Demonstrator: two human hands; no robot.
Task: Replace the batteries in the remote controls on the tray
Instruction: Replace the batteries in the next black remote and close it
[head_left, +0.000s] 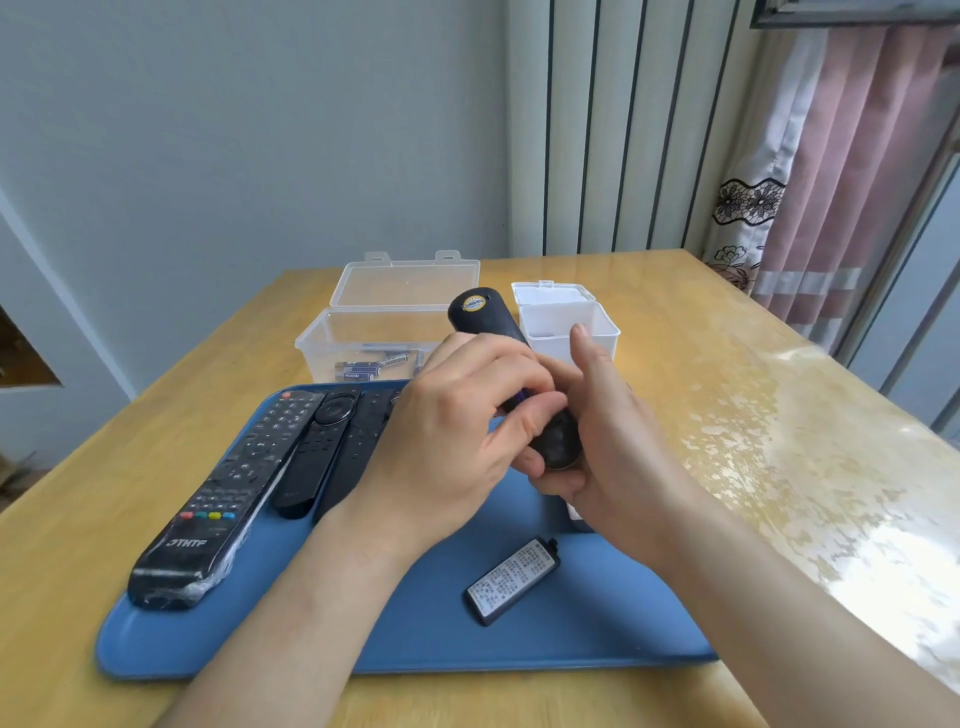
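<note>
1 blue rectangular plastic tray (415, 639); 4 black plastic remote controls: 1 long film-wrapped remote (218, 499), 1 slim remote with a round pad (314, 452), 1 plain slim remote (361, 436), 1 rounded remote with a yellow sticker (483, 319); 1 black label-covered battery cover (514, 579); 2 open plastic boxes, 1 clear box (363, 332), 1 white box (563, 325); blue batteries (363, 369), too bunched to count.

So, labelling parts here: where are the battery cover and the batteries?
battery cover (513, 580): head view, its labelled middle.
batteries (361, 371): head view, a blue one's side.
</note>
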